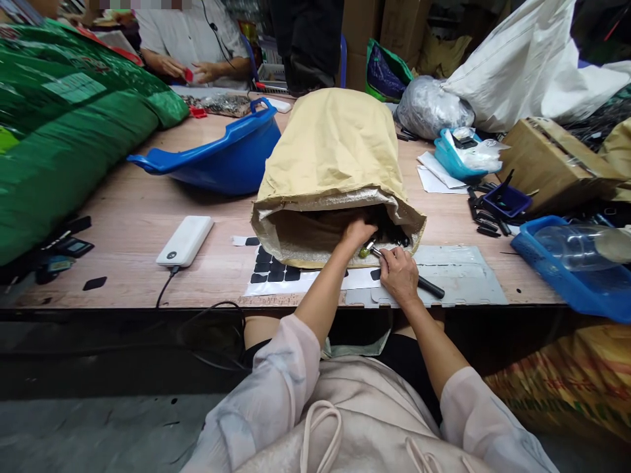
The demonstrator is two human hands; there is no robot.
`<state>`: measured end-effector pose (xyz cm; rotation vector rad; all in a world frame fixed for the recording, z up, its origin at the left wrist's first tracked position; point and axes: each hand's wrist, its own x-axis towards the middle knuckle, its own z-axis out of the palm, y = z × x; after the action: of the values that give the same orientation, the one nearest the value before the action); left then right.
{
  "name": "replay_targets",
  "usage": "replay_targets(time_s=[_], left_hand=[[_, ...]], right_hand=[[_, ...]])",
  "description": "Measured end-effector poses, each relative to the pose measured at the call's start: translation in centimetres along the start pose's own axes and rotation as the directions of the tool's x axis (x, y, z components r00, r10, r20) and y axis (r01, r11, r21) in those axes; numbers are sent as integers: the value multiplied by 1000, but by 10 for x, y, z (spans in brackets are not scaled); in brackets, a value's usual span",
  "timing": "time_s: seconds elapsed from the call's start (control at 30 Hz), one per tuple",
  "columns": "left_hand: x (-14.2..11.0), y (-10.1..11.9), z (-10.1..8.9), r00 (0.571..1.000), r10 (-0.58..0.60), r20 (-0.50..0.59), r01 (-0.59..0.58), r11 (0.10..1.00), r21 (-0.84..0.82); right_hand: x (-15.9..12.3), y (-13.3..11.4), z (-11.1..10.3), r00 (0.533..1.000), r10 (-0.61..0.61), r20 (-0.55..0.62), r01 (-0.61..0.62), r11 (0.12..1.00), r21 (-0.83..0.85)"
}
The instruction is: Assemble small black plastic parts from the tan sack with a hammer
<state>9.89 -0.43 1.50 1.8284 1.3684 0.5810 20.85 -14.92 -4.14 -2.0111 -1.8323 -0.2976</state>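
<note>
A tan woven sack (340, 144) lies on the table with its mouth facing me. My left hand (359, 231) reaches into that mouth, fingers curled beside dark pieces (392, 226) inside; what they grip, if anything, is hidden. Just outside the opening, my right hand (400, 274) is closed around a small hammer (430, 287). Its black handle points right, and its metal head with a yellow-green end sits at the sack's lip. Under the sack's front edge lies a white sheet of black rounded stickers (276, 268). A grey plate (458, 272) is beneath the right hand.
To the left are a white power bank (185, 241) with a cable, a blue basin (217, 154) and a large green sack (64, 131). A blue tray (566, 269), a cardboard box (557, 164) and loose black parts (488, 226) lie right. Across the table sits another person (192, 39).
</note>
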Motion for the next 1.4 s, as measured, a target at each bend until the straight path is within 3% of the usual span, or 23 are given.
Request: replay_targets(time_s=[0.1,0.2,0.27,0.37,0.57,0.73,0.9,1.07,1.3,1.4], left_hand=[[-31,-31,-32,999,49,-16,-49,999,2],[-62,-63,-51,987,142,74,-142,990,-1],[-75,-79,-52,970,212,117,-213,977,-4],[-82,-90,-40,955,289,73,-292,956,33],[-77,-95,-28,947,321,19,-321,947,18],[-76,-97,-30,948,314,45,-314,949,-16],[-79,-95,-31,945,320,64,-319,947,-29],[-80,-93,-33,934,351,62,-352,936,-6],[-79,-93,-34,929,362,77,-361,932,-28],[-79,-93,-33,929,364,69,-362,932,-38]], right_hand=[[0,-1,0,1000,14,5,-14,1000,10],[0,-1,-1,1000,22,11,-22,1000,12],[0,0,-1,1000,17,15,-17,1000,10],[1,2,-1,1000,9,20,-9,1000,-8],[4,3,-6,1000,-3,9,3,1000,3],[-3,-12,-27,998,15,-67,-5,987,160],[-10,-32,-38,999,-6,32,-6,942,335],[-14,-42,-35,995,-16,98,-16,946,324],[-17,-46,-35,997,-70,44,57,966,252],[-18,-45,-30,993,-88,75,70,975,213]])
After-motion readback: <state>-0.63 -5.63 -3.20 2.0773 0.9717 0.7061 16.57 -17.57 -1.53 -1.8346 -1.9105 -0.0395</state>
